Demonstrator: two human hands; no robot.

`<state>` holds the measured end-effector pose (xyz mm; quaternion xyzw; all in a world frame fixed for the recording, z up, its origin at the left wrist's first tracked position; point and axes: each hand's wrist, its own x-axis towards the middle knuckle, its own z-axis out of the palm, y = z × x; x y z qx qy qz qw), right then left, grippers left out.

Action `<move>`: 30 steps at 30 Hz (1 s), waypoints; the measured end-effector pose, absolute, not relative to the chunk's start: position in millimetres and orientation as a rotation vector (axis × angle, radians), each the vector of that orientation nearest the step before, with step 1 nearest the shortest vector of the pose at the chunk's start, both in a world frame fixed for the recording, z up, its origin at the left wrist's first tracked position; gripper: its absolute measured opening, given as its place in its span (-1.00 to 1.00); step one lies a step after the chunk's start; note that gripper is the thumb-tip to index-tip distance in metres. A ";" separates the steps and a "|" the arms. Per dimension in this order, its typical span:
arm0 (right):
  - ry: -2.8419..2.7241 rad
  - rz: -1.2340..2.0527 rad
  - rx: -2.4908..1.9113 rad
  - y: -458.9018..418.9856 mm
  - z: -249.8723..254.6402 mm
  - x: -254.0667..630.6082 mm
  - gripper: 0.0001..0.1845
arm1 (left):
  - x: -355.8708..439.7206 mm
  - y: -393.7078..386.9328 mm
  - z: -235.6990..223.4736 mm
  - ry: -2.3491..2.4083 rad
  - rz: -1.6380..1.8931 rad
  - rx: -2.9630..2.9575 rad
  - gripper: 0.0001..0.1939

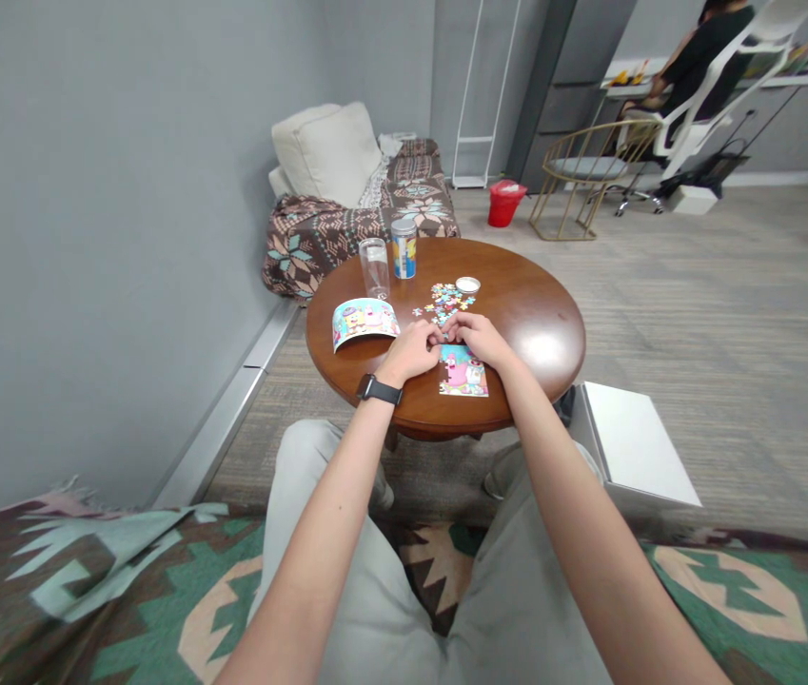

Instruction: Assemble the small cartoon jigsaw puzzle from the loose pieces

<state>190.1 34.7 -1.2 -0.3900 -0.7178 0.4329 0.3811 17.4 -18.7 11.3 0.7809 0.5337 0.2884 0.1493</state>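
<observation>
Just beyond a partly joined jigsaw puzzle [464, 373], my left hand [418, 350] and my right hand [479, 337] meet, almost fingertip to fingertip. Both have curled, closed fingers; whatever lies between the fingertips is too small and hidden to make out. The joined section shows a pink cartoon figure and has an uneven left edge. Loose puzzle pieces [446, 301] lie in a heap right behind my hands. A curved picture sheet [364, 320] with cartoon figures stands left of my left hand.
The round wooden table [539, 314] also bears a clear glass [375, 270], a printed can [404, 251] and a round white-topped lid [467, 284]. A white box [636, 442] is on the floor at right. Farther back are a red bin [504, 205] and a seated person [710, 57].
</observation>
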 end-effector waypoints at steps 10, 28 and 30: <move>-1.855 0.958 -1.004 32.3 1.8 190.1 -0.70 | 17.6 -17.8 9.8 1.514 0.852 2.248 -0.85; -1.774 0.310 -1.489 45.6 -14.6 209.5 -0.67 | 17.5 -14.8 6.7 1.512 0.866 2.233 -0.85; -1.802 0.318 -1.479 44.8 -13.6 209.0 -0.67 | 17.5 -15.4 7.5 1.513 0.864 2.213 -0.91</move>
